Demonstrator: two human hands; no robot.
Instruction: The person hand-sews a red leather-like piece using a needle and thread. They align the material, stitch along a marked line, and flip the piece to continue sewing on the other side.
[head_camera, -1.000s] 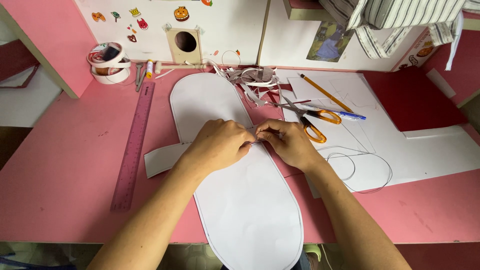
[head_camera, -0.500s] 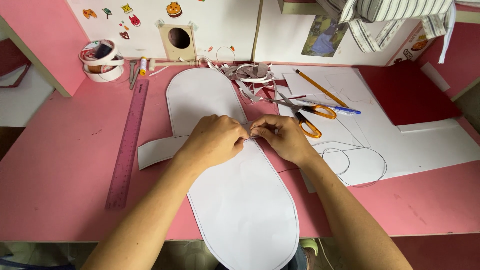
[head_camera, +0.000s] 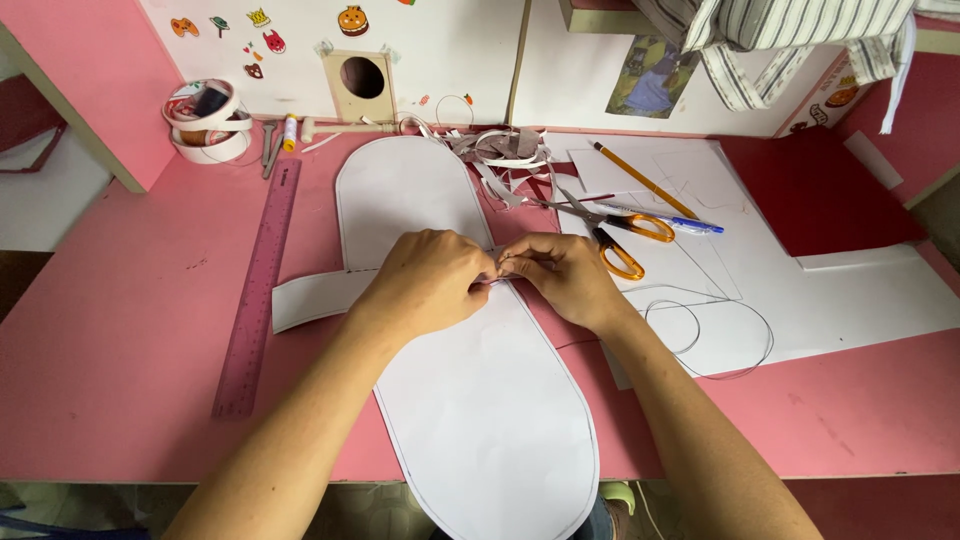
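- Head view, grip: left hand (head_camera: 425, 285) and right hand (head_camera: 565, 280) meet fingertip to fingertip, pinched together on the edge of a long white sole-shaped cutout (head_camera: 470, 400) and a white paper strip (head_camera: 310, 300). Exactly what sits betw. the fingertips is hidden.
- Cutout lies flat on the pink table (head_camera: 110, 370), running away from and toward the person under both hands; strip sticks out left of the grip.
- Left of grip: pink ruler (head_camera: 258, 290). Far left & beyond: tape rolls (head_camera: 208, 125).
- Right of grip, close: orange-handled scissors (head_camera: 610, 235), then pencil (head_camera: 640, 180) and blue pen (head_camera: 665, 218) on white sheets (head_camera: 850, 290).
- Risk, imo: thin paper could crease or tear at the pinch if pulled unevenly; the strip could slip off line w/ the cutout; right wrist is near the scissors and might knock them.
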